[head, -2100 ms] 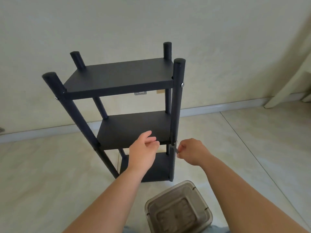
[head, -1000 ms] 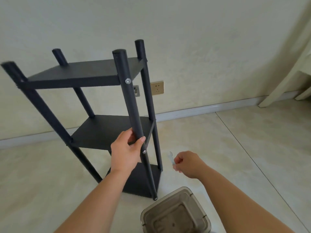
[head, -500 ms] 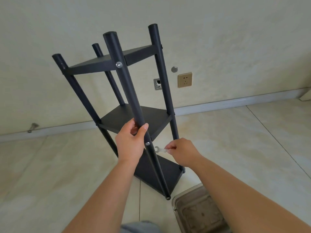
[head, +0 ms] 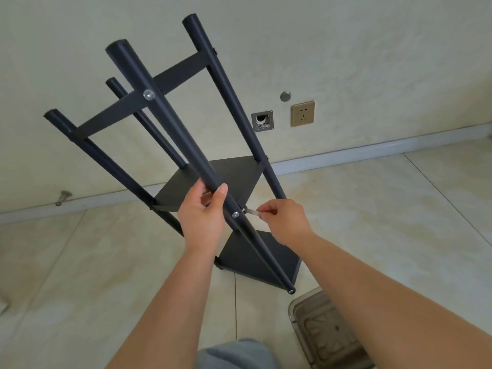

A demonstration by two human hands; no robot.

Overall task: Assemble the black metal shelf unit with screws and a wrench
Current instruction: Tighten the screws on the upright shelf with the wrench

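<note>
On the pale tiled floor [head: 399, 209], close to a cream wall [head: 346, 49], stands the black metal shelf unit [head: 210, 179], tipped toward the camera so that its four round posts lean and its three shelves show at an angle. Nearest the viewer runs one post [head: 170, 123], and the left hand [head: 202, 214] wraps around it just above the middle shelf [head: 229, 174], thumb on the near side and fingers curled behind. A silver screw [head: 235, 214] sits in this post just below that grip, and a second screw head [head: 148, 95] shows where the same post meets the top shelf. To the right of the lower screw, the right hand [head: 286, 222] pinches a small flat wrench [head: 251, 212] between thumb and fingertips; its far end reaches the joint behind the post, though whether it is seated on a fastener is hard to tell. At the lower right edge lies a translucent plastic container [head: 327, 331] on the floor. On the wall behind are a gold socket [head: 302, 113], an open metal wall plate [head: 262, 121] and a small round cap [head: 285, 96].
</note>
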